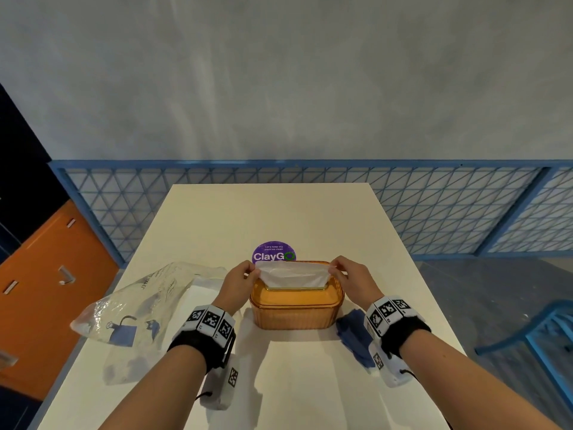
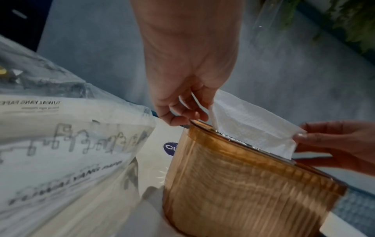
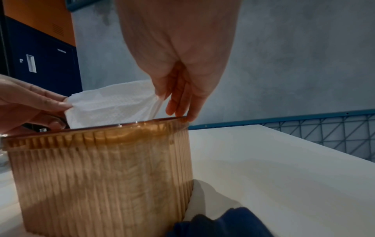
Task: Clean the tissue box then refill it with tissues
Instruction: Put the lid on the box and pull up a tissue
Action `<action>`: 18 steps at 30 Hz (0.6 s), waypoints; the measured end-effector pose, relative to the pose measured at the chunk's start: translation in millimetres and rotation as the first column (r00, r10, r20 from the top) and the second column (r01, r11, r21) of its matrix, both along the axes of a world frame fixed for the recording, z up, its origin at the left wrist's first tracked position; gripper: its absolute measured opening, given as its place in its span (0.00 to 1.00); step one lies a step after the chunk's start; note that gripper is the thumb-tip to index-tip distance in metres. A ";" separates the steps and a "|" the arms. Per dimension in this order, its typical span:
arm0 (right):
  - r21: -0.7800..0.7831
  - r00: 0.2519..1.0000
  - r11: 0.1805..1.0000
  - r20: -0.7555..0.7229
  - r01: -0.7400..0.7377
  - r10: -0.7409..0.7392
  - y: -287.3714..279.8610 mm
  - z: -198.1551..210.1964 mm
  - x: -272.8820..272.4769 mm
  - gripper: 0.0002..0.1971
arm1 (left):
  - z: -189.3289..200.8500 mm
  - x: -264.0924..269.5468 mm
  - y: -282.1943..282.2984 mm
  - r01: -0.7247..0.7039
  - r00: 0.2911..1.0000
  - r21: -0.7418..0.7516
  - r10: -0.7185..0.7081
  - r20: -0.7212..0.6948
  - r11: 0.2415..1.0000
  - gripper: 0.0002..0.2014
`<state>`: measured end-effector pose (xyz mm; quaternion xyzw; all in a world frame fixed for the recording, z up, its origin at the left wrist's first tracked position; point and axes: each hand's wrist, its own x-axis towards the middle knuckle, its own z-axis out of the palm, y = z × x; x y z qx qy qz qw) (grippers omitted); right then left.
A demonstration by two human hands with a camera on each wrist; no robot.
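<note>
An amber ribbed tissue box [image 1: 296,311] [image 2: 239,192] [image 3: 101,173] stands on the white table [image 1: 279,218] in front of me. A white tissue [image 1: 293,274] [image 2: 249,125] [image 3: 109,105] sticks up through the slot in its lid. My left hand [image 1: 248,273] [image 2: 182,102] pinches the tissue's left corner. My right hand [image 1: 339,268] [image 3: 174,99] pinches its right corner. The sheet is stretched flat between them above the lid. Several fingers of each hand rest near the box rim.
A clear plastic tissue pack [image 1: 136,315] [image 2: 61,144] lies left of the box. A dark blue cloth [image 1: 353,336] [image 3: 219,222] lies at its right. A purple round sticker [image 1: 273,252] is behind the box. Blue mesh railing [image 1: 434,206] runs behind the table; a blue chair [image 1: 539,333] stands at right.
</note>
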<state>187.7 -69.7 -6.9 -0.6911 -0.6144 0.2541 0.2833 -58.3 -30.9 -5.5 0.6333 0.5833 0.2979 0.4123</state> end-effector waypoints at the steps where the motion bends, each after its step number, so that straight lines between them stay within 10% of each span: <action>1: 0.006 1.000 1.000 -0.013 -0.007 0.007 -2.3 -2.5 2.4 0.13 | 0.6 -1.5 -2.3 0.017 0.999 0.008 -0.016 -0.032 1.000 0.03; 7: -0.177 0.975 0.960 -0.013 -0.219 0.220 -23.2 -18.9 16.6 0.43 | -12.0 -19.0 -19.2 0.292 0.928 -0.053 -0.296 -0.226 0.955 0.43; 18: -0.264 0.970 0.934 -0.045 -0.241 0.238 0.8 -24.9 26.3 0.51 | -20.5 -8.0 -23.1 0.256 0.961 0.004 -0.255 -0.104 0.967 0.47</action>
